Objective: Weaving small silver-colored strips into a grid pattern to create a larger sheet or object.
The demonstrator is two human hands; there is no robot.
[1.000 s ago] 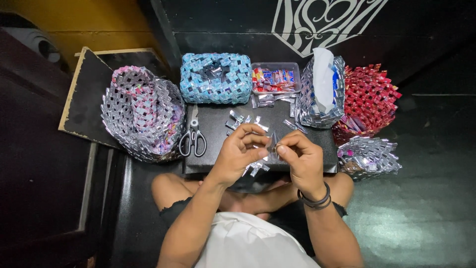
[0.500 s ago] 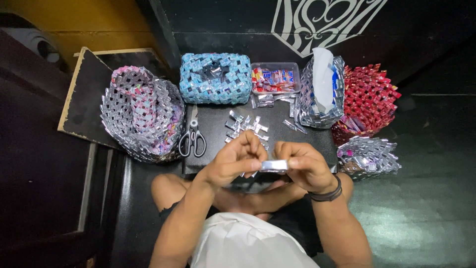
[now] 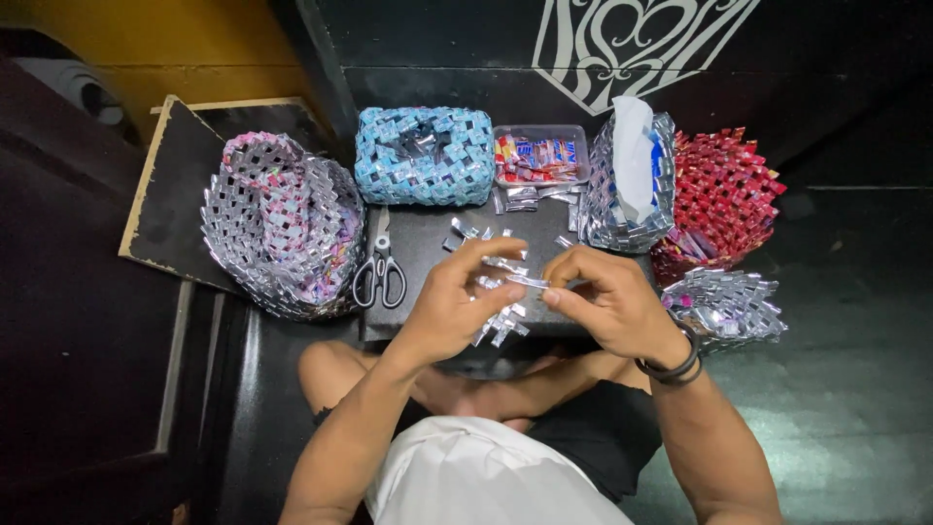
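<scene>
My left hand [image 3: 465, 299] and my right hand [image 3: 604, 297] meet over a small dark table [image 3: 418, 243], both pinching a folded silver foil strip [image 3: 525, 281] between their fingertips. The right wrist wears a black band. Several more folded silver strips [image 3: 501, 323] lie on the table just under and beyond the hands. Black-handled scissors [image 3: 380, 268] lie on the table left of my left hand.
A woven silver-pink basket [image 3: 282, 226] stands at left, a woven blue box [image 3: 425, 156] behind the table. A clear tray of coloured wrappers [image 3: 539, 156], a silver woven tissue holder [image 3: 632, 185], a red woven basket [image 3: 724, 199] and a small silver woven piece [image 3: 724, 306] sit to the right.
The hands lifted slightly and the strip, held flat and wide half a second ago, is now pinched narrow between the fingertips.
</scene>
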